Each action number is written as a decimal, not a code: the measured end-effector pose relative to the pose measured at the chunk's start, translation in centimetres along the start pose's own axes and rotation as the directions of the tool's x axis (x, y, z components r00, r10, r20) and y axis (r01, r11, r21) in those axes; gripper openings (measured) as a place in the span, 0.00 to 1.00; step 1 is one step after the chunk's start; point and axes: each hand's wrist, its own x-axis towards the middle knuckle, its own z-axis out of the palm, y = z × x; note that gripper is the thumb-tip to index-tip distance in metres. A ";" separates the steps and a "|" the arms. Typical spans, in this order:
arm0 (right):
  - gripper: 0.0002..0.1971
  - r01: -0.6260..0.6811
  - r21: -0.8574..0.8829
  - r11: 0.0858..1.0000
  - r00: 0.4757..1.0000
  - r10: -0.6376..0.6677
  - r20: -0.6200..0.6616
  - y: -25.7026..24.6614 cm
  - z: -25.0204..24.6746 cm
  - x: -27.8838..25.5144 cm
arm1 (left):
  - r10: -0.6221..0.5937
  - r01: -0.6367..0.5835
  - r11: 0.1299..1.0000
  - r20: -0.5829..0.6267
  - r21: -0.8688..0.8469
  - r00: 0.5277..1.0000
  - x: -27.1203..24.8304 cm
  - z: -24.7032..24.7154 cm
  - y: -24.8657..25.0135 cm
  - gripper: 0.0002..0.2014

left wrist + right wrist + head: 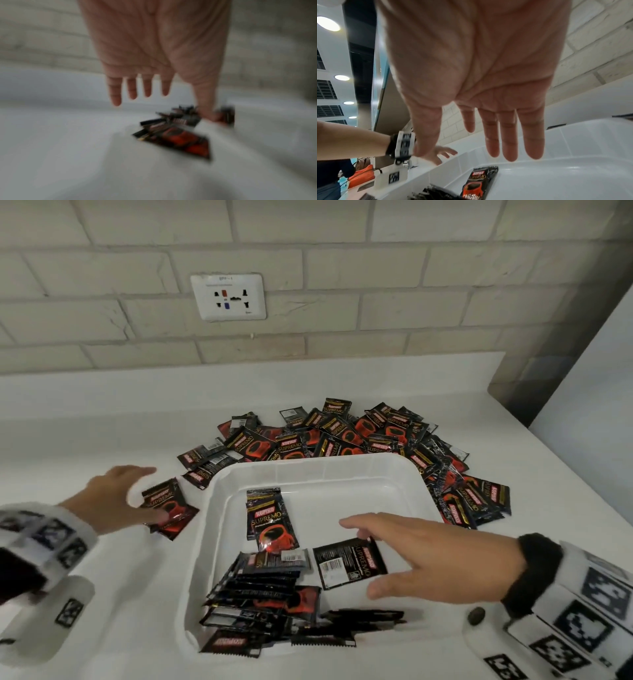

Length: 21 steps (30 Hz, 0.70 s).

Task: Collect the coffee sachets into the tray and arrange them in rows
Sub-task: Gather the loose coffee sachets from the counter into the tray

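My left hand [113, 498] is spread over the table [102, 433], left of the tray [219, 491], with the thumb resting on a red and black sachet [170, 508] that lies flat just outside the tray's left wall; the fingers above it are straight and touch nothing. My right hand [428, 556] is flat and spread inside the tray, palm down, hovering just over a sachet lying back side up [346, 566]; I cannot tell whether the fingertips touch it. Another sachet [270, 518] lies face up in the middle of the tray, and a stacked row of sachets [263, 594] fills its near left corner. The loose heap of sachets [359, 436] lies on the table behind and to the right of the tray
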 end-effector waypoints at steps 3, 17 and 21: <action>0.36 -0.028 -0.003 1.000 1.000 0.028 -0.010 0.3 -0.1 -0.5 | 0.010 -0.038 0.973 0.120 0.229 0.993 1.0 1.8 0.6 0.49; 0.35 -0.105 0.072 0.992 0.993 0.109 -0.054 1.4 1.0 -1.5 | -0.167 0.169 0.985 0.096 -0.017 0.981 3.5 3.7 1.5 0.49; 0.35 -0.161 0.088 0.983 0.979 0.170 -0.113 2.4 0.5 -2.2 | -0.190 0.209 0.962 0.121 -0.176 0.974 4.3 4.0 1.0 0.52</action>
